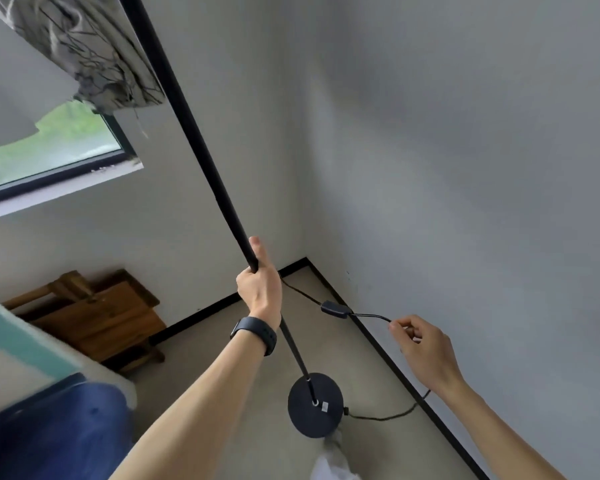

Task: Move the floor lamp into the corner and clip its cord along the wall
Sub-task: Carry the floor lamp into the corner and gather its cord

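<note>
My left hand is wrapped tight around the lamp pole, thumb up along the shaft, a dark watch on the wrist. My right hand pinches the cord between thumb and fingertips, just beside the right-hand wall.

The pole leans, its top running out of view toward the upper left, its foot meeting the round black base. The base looks tipped with the pole; I cannot tell whether it sits flat on the floor. It stands near the black baseboard of the right-hand wall, short of the corner where the two walls meet.

The cord leaves the right edge of the base, curves along the floor toward the baseboard, and passes behind my right wrist. From my right fingers it runs left to an inline switch, which hangs in the air in front of the baseboard, then on toward the corner behind my left hand.

Against the far wall, left of the corner, sits a wooden piece of furniture. Above it is a window with a patterned curtain bunched at the top. Blue bedding fills the lower left of the view.
</note>
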{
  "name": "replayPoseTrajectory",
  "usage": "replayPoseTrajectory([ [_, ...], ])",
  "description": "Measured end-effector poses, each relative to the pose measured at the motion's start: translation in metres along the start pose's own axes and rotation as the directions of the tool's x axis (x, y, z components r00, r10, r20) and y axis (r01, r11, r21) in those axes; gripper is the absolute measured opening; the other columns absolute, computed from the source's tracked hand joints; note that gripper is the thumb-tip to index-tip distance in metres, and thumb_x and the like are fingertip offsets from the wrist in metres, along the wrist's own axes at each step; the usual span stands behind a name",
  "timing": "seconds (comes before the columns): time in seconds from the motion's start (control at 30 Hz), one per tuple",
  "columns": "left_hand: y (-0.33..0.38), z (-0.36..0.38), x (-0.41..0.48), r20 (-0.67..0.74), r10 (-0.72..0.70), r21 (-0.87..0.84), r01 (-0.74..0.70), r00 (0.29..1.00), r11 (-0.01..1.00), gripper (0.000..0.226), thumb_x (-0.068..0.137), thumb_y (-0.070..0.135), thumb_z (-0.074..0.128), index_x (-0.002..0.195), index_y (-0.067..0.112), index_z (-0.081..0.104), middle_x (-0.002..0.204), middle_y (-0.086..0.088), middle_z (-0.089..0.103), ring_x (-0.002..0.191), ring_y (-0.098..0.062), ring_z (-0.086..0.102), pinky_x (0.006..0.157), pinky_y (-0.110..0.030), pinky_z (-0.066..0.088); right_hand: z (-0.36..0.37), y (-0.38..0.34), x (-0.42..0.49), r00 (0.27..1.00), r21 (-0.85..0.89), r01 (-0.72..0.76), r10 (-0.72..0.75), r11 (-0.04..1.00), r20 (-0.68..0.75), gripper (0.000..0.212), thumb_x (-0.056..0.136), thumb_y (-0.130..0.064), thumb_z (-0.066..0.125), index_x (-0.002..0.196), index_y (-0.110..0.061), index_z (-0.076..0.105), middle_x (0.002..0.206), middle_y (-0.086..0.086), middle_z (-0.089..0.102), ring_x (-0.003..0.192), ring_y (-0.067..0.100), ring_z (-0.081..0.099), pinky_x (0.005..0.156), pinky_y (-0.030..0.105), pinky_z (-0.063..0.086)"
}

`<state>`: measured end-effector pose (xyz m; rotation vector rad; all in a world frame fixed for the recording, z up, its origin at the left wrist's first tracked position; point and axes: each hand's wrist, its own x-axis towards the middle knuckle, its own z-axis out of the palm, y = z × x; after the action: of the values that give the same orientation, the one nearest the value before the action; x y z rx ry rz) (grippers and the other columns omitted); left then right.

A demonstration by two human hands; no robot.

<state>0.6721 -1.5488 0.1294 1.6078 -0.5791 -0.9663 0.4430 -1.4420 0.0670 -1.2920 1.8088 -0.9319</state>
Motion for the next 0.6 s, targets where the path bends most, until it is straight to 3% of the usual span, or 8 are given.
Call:
replayPoseTrajectory([
  [0.17,0.021,0.060,0.101,0.004,-0.017,0.059,0.017,1.000,0.998,0.066,0.092,0.070,0.046,0.057,0.018,0.023,0.045,0.008,0.027,0.045,-0.015,0.026,0.047,-0.027,0.026,0.040,-0.013,0.105,0.997,0.021,-0.075,0.075,0.997,0.004,0.017,0.095,-0.031,0.060,0.081,-0.026,0.068,0.073,0.008,0.069,0.065,0.025,0.060,0.063,0.032,0.048],
  [0.3,0.031,0.104,0.181,-0.002,-0.071,0.110,0.071,0.997,0.991,0.066,0.089,0.074,0.045,0.059,0.018,0.024,0.051,0.005,0.028,0.046,-0.014,0.026,0.047,-0.028,0.028,0.061,-0.025,0.169,0.990,0.024,-0.138,0.138,0.990,-0.006,0.015,0.097,-0.033,0.058,0.088,-0.025,0.069,0.079,0.005,0.071,0.074,0.024,0.065,0.062,0.025,0.048],
  [0.6,0.023,0.217,0.344,0.090,-0.140,0.218,0.117,0.986,0.969,0.064,0.090,0.073,0.043,0.068,0.013,0.050,0.066,0.000,0.053,0.058,-0.018,0.051,0.063,-0.031,0.047,0.122,-0.035,0.304,0.967,-0.019,-0.239,0.237,0.971,-0.093,0.015,0.099,-0.031,0.056,0.093,-0.024,0.068,0.081,-0.002,0.070,0.072,0.008,0.063,0.060,0.013,0.044],
])
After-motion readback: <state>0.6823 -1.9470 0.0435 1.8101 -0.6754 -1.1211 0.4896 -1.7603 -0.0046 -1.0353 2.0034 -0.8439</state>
